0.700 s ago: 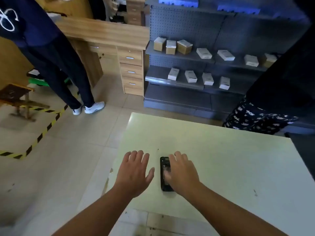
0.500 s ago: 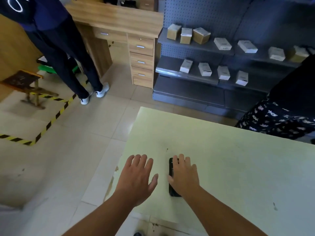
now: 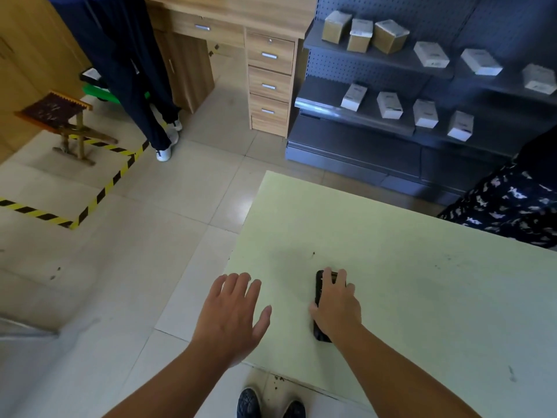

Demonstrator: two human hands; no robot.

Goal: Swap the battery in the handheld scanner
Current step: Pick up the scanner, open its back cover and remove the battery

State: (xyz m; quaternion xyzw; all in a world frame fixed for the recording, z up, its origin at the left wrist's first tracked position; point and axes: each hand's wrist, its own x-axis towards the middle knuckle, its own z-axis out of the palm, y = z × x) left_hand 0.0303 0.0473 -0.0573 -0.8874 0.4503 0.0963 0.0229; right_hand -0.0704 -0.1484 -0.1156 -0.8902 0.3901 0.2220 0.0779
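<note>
A black handheld scanner [image 3: 319,292] lies flat on the pale green table [image 3: 407,282], near its front left corner. My right hand [image 3: 336,303] rests on top of the scanner, fingers curled over its far end and thumb against its left side, so most of the device is hidden. My left hand [image 3: 233,312] hovers over the table's left edge, palm down with fingers spread, holding nothing, about a hand's width left of the scanner. No loose battery is in sight.
A person in dark trousers [image 3: 132,86] stands at the far left by a wooden desk with drawers [image 3: 269,82]. Grey shelves [image 3: 391,122] with several small boxes stand behind the table. Another person in patterned clothing [image 3: 512,206] is at the table's right. A wooden stool [image 3: 57,113] stands inside yellow-black floor tape.
The view has tilted down and shifted. My right hand has closed further over the scanner, fingers now wrapped on its far end. My left hand stays spread beside it.
</note>
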